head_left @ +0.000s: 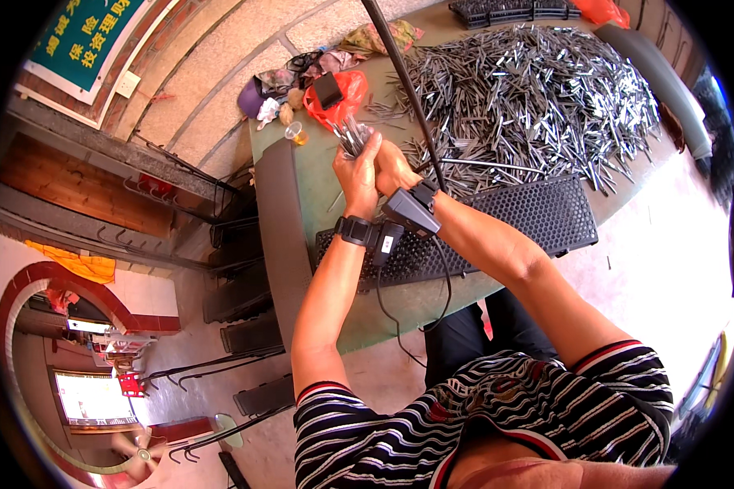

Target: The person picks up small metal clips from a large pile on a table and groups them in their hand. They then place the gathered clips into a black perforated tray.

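My left hand [356, 181] is closed around a bundle of slim grey metal pieces [351, 137], whose ends stick up above the fingers. Right against it is my right hand [394, 169], its fingers curled and partly hidden behind the left, so what they grip does not show. A large heap of similar slim metal pieces [530, 98] covers the far right of the green table [314, 175]. Below my wrists, along the table's near side, lies a black tray full of round holes [538, 213]; my forearms cover part of it.
A dark upright pole [408, 77] stands just beyond my right hand. At the far left of the table are a red plastic bag [349, 91] with a dark box [328, 90] and a small cup [297, 134]. A cable [381, 306] hangs from my wrist devices. Black racks stand left.
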The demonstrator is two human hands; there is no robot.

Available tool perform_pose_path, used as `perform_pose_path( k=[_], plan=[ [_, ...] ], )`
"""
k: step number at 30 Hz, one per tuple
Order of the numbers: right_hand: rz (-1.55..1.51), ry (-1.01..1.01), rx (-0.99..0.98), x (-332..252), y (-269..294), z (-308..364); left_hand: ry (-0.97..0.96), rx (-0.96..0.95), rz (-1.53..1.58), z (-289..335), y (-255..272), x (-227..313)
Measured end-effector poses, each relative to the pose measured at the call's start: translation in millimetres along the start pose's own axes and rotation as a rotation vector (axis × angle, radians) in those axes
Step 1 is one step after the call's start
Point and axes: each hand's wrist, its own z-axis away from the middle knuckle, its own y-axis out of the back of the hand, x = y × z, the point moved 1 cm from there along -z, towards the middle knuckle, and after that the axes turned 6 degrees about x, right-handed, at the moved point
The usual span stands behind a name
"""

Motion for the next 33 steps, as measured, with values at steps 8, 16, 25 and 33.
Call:
perform_pose_path(
  k=[8,16,25,33],
  plan=[
    [0.130,-0.143,0.108,-49,4,43,0.156,-0.015,0.196,25,16,-4],
    [-0.324,-0.401,0.081,-92,-7,105,0.190,0.159,0.220,74,30,6],
    [-0.485,-0.650,-0.326,-70,47,183,0.673,0.231,0.479,174,58,14],
    [-0.156,-0.434,-0.707,-68,87,209,0.853,-0.110,0.341,271,59,-3]
  ],
)
